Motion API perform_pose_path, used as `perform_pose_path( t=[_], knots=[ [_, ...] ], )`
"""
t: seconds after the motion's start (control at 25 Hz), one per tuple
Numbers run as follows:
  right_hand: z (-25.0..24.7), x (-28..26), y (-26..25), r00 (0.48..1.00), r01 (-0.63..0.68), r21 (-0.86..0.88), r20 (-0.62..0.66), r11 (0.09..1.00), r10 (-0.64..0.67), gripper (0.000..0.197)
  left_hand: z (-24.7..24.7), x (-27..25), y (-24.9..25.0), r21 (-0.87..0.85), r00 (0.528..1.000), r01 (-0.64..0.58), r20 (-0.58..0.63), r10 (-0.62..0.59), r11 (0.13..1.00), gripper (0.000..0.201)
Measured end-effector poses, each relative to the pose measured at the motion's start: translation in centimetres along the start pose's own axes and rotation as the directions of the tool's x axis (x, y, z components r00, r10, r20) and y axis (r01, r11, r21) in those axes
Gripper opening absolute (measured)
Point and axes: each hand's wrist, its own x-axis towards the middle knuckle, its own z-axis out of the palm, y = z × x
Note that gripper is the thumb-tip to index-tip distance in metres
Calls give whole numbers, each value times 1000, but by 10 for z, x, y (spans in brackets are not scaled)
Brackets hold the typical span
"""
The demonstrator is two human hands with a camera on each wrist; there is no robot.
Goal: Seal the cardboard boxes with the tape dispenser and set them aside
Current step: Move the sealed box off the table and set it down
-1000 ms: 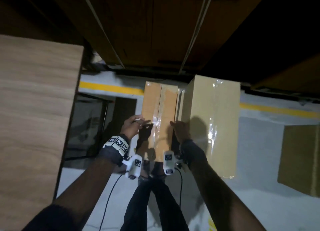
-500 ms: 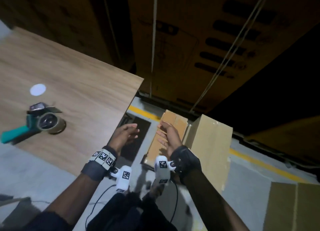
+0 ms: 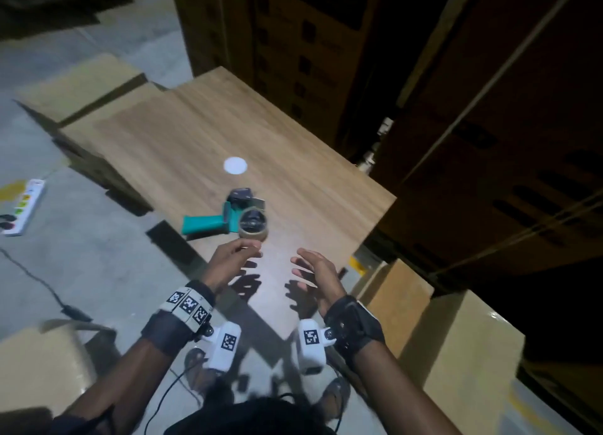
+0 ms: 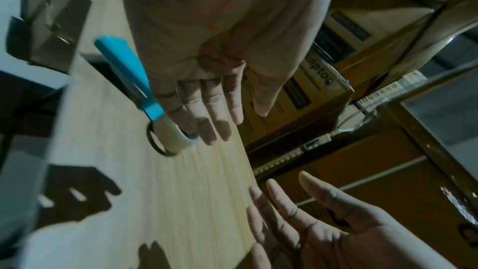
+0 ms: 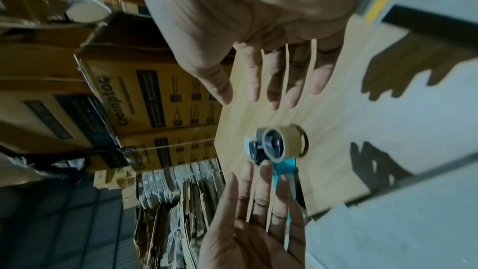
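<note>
Right now both hands are empty: the left hand and the right hand hover palm to palm over the near end of the wooden table, fingers loose and spread, holding nothing. The tape dispenser lies on its side on the table just beyond the left fingertips, its teal handle pointing left and the tape roll toward the hands; nothing touches it. Two closed cardboard boxes stand on the floor to the right of the table, the nearer one with a glossy sheen along its top that looks like tape, so at least part of the sealing and setting aside seems to be done. More cardboard lies at the far left end of the table, with another pale box at the lower left; whether these are sealed cannot be told. No box sits on the table, so the likely remaining work is to fetch another box, tape it and move it aside.
</note>
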Motion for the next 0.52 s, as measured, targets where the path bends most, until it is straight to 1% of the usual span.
perform_pose_path(
  t=[0.12, 0.2, 0.32, 0.44, 0.52],
  knots=[
    [109, 1, 0, 997, -44, -24, 70, 999, 46, 23, -103, 2, 0, -36, 995, -13, -102, 9, 999, 16],
    [173, 2, 1, 990, -68, -57, 117, 996, 74, 27, -162, 1, 1, -45, 985, -22, -175, 14, 999, 12],
    [259, 9, -7, 977, -45, -148, 199, 988, 74, 20, -238, 2, 12, -98, 964, -60, -263, 32, 993, 15],
    [324, 18, -23, 965, -38, -255, 240, 966, 101, 8, -296, 8, 18, -168, 942, -73, -334, 13, 983, 18],
    [371, 34, -31, 952, -19, -302, 285, 953, 110, 10, -337, 16, 19, -213, 922, -77, -388, -11, 974, 15]
  ],
)
